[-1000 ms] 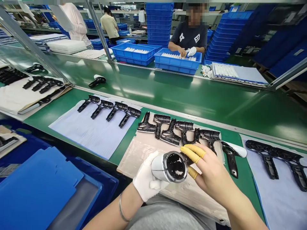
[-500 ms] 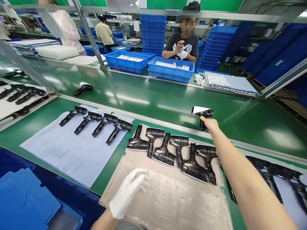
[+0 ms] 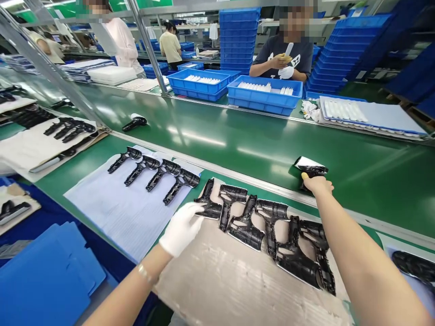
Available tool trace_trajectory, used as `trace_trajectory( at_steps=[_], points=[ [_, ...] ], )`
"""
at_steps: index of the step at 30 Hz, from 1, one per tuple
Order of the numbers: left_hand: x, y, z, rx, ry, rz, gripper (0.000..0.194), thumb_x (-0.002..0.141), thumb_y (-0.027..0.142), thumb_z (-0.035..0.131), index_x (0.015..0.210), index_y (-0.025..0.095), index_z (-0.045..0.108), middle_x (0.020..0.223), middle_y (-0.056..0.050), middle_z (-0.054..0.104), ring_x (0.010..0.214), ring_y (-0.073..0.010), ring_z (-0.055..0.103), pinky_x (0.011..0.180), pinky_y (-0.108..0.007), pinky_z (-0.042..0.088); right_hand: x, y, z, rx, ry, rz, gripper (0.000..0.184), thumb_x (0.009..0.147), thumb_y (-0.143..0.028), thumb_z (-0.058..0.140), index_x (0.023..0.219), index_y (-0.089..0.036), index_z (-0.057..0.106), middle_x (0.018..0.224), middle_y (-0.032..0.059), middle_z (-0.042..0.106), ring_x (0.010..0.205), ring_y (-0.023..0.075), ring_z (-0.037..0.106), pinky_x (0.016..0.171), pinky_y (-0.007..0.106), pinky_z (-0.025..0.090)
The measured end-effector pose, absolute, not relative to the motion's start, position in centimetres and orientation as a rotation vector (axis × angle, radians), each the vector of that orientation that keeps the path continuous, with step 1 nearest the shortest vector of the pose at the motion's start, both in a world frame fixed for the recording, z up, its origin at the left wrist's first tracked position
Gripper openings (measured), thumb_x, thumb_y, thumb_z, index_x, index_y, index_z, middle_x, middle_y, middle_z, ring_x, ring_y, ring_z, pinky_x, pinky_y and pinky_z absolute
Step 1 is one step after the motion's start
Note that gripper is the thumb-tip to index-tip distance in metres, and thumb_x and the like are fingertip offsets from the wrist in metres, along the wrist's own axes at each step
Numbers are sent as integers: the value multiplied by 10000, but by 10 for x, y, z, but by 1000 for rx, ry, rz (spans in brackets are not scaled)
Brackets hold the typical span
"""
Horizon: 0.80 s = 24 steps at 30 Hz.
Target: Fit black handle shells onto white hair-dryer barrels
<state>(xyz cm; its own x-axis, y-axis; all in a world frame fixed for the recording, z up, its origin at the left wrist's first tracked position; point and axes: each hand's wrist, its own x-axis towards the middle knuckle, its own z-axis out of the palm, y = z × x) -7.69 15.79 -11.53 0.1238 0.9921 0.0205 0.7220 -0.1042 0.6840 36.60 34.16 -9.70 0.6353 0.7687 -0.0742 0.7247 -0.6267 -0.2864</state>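
My right hand (image 3: 317, 184), with a yellow cover on a fingertip, reaches over the green line and grips a black-and-white hair dryer housing (image 3: 311, 168) by its handle. Part of that handle is hidden behind the fingers. My left hand (image 3: 181, 226) wears a white glove. Its fingers are apart at the left end of the nearest black hair dryer shell half (image 3: 210, 209); whether they touch it I cannot tell. Several such halves, hollow side up, lie in a row on a brown cardboard sheet (image 3: 217, 280), their handles pointing alternately up and down.
On the left, a pale sheet (image 3: 112, 208) carries several more shell halves. Another hair dryer housing (image 3: 135, 122) lies on the green belt (image 3: 217, 136). Across it, a co-worker (image 3: 285, 59) holds a white part behind blue bins (image 3: 265, 97). A metal post (image 3: 149, 50) rises at the left.
My left hand has moved up and forward to the leftmost shell half. My right hand still grips the housing over the belt. The whole view has shifted.
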Motion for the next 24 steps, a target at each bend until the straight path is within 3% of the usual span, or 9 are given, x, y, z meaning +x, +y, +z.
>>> trace_trajectory(
  at_steps=[2, 5, 8, 12, 17, 21, 24],
  points=[
    [-74, 189, -117, 2073, 1607, 574, 255, 868, 193, 637, 1119, 174, 682, 1423, -142, 563, 1385, -335, 443, 1142, -585, 354, 343, 332, -88, -2623, -1345, 276, 464, 973, -414, 623, 1359, -175, 530, 1403, 146, 531, 1240, 330, 552, 1012, 560, 481],
    [-62, 226, -116, 2248, 1526, 413, 297, 849, 241, 719, 1134, 167, 682, 1521, -112, 477, 1471, -358, 311, 1171, -646, 262, 289, 304, -73, -2382, -1812, 357, 473, 996, -431, 577, 1392, -183, 502, 1342, 125, 587, 1235, 308, 562, 1029, 541, 463],
    [-53, 236, -108, 2288, 1541, 365, 248, 884, 248, 689, 1113, 152, 685, 1503, -103, 503, 1475, -335, 315, 1189, -635, 229, 225, 265, -61, -2042, -2295, 535, 367, 1017, -441, 537, 1301, -216, 592, 1264, 93, 644, 1151, 262, 612, 1013, 498, 476],
    [-73, 210, -93, 2108, 1689, 495, 167, 905, 250, 659, 1028, 144, 699, 1412, -104, 583, 1447, -316, 362, 1187, -622, 224, 152, 225, -65, -1874, -2627, 686, 396, 974, -475, 601, 1265, -207, 618, 1261, 100, 639, 1188, 294, 583, 1023, 541, 452],
    [-128, 148, -93, 1532, 1798, 778, 266, 910, 392, 643, 1009, 146, 667, 1064, -83, 706, 1078, -261, 650, 1002, -521, 476, 106, 219, -82, -1944, -2581, 842, 308, 967, -409, 635, 1171, -179, 654, 1264, 98, 638, 1169, 284, 597, 1028, 541, 454],
    [-136, 96, -100, 1062, 1567, 967, 479, 939, 587, 477, 1060, 143, 612, 915, -68, 700, 779, -193, 686, 739, -393, 573, 113, 216, -70, -1848, -2292, 964, 322, 992, -446, 578, 1155, -175, 640, 1157, 87, 665, 1048, 253, 642, 953, 492, 505],
    [-121, 62, -97, 829, 1332, 975, 512, 756, 605, 695, 917, 127, 611, 784, -67, 678, 697, -191, 671, 676, -351, 563, 140, 188, -50, -1629, -2087, 1182, 318, 990, -397, 556, 1218, -175, 547, 999, 54, 679, 888, 214, 672, 809, 400, 550]
  ],
)
